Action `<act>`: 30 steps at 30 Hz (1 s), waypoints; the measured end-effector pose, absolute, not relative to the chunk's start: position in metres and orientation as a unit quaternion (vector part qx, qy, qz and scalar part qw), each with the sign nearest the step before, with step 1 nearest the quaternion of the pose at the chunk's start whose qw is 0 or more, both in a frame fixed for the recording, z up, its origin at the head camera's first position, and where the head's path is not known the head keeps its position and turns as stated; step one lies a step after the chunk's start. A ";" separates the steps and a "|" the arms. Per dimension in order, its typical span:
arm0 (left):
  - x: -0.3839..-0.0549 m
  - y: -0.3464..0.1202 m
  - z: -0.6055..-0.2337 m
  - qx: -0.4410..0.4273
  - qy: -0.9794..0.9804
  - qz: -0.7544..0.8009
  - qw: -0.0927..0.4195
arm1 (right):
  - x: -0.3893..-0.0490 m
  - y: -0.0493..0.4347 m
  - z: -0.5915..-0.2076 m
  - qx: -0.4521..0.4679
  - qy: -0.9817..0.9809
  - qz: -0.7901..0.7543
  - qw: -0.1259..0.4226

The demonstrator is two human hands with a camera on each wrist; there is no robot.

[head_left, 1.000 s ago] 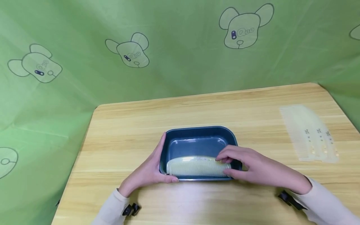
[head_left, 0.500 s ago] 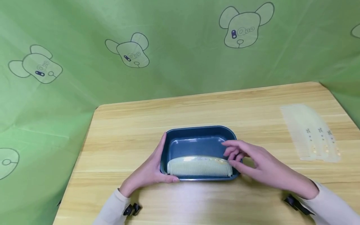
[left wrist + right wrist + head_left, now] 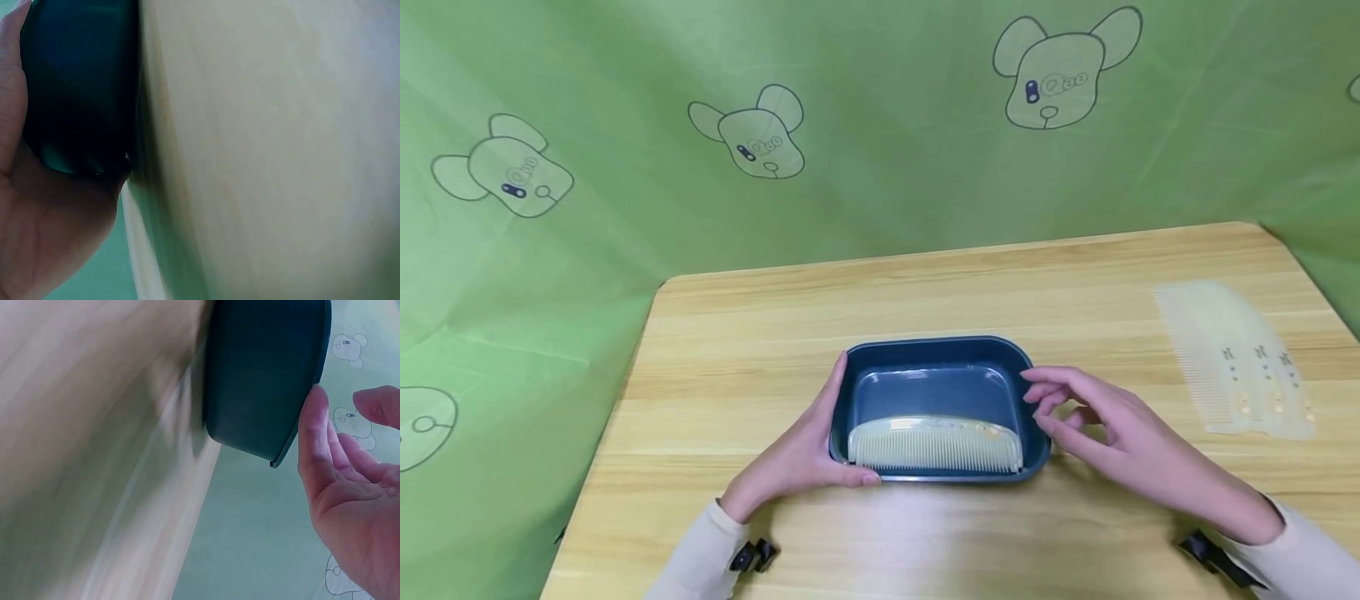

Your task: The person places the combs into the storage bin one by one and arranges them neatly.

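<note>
To do this well, the left hand [image 3: 808, 446], clamped round the tray's corner at eight o'clock, should hold firm so that the tray [image 3: 925, 393] does not slide on the table [image 3: 760, 333]. The right hand [image 3: 1112, 429] holds nothing; its fingers are loosely bent, thumb and fingertips apart, at the three o'clock rim, and I cannot tell whether they touch it. Those fingers had best clear the rim without nudging it. A comb is probably safest taken by its back, sparing the teeth.

The comb [image 3: 936, 446] lies inside the tray along the six o'clock wall, flat or leaning I cannot tell. It is pale, with an arched back towards twelve, fine teeth towards six and small yellowish marks near its three o'clock end. More combs [image 3: 1210, 358] overlap on the table, well apart, between two and three o'clock.
</note>
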State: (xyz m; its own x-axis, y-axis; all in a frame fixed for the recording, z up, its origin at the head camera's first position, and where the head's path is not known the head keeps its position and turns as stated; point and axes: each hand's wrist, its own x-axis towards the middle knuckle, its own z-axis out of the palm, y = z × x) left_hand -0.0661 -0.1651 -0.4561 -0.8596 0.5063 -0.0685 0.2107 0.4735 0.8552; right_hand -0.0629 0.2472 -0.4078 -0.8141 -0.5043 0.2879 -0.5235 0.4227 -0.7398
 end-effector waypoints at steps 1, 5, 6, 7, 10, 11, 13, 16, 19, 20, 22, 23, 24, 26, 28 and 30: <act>-0.066 -0.165 -0.456 0.212 0.844 0.467 0.158 | -0.063 0.247 -0.408 0.305 -0.844 0.442 0.012; -0.066 -0.167 -0.457 0.210 0.844 0.466 0.160 | -0.063 0.248 -0.407 0.297 -0.847 0.440 0.017; -0.067 -0.166 -0.458 0.211 0.844 0.466 0.160 | -0.063 0.249 -0.407 0.296 -0.848 0.439 0.019; -0.067 -0.166 -0.458 0.212 0.843 0.467 0.160 | -0.063 0.249 -0.407 0.295 -0.849 0.438 0.023; -0.067 -0.166 -0.457 0.211 0.843 0.468 0.161 | -0.063 0.252 -0.408 0.296 -0.848 0.438 0.035; -0.067 -0.165 -0.457 0.210 0.843 0.468 0.163 | -0.064 0.253 -0.408 0.296 -0.849 0.436 0.038; -0.066 -0.165 -0.456 0.210 0.843 0.467 0.163 | -0.064 0.255 -0.408 0.292 -0.851 0.435 0.043; -0.066 -0.166 -0.456 0.214 0.843 0.466 0.161 | -0.064 0.260 -0.409 0.279 -0.856 0.433 0.047; -0.067 -0.165 -0.456 0.214 0.843 0.467 0.160 | -0.065 0.265 -0.411 0.264 -0.861 0.432 0.052; -0.067 -0.165 -0.456 0.214 0.842 0.468 0.160 | -0.065 0.266 -0.411 0.259 -0.862 0.432 0.054; -0.067 -0.165 -0.456 0.213 0.842 0.470 0.161 | -0.065 0.270 -0.413 0.248 -0.864 0.434 0.058; -0.067 -0.164 -0.456 0.212 0.841 0.471 0.161 | -0.066 0.272 -0.413 0.243 -0.865 0.436 0.060; -0.067 -0.164 -0.456 0.211 0.841 0.471 0.162 | -0.066 0.274 -0.414 0.236 -0.865 0.439 0.061; -0.067 -0.164 -0.455 0.212 0.840 0.473 0.161 | -0.066 0.278 -0.416 0.221 -0.867 0.441 0.062; -0.067 -0.164 -0.455 0.212 0.839 0.474 0.161 | -0.067 0.282 -0.418 0.205 -0.869 0.447 0.061; -0.066 -0.165 -0.455 0.211 0.840 0.473 0.161 | -0.067 0.286 -0.420 0.190 -0.872 0.446 0.059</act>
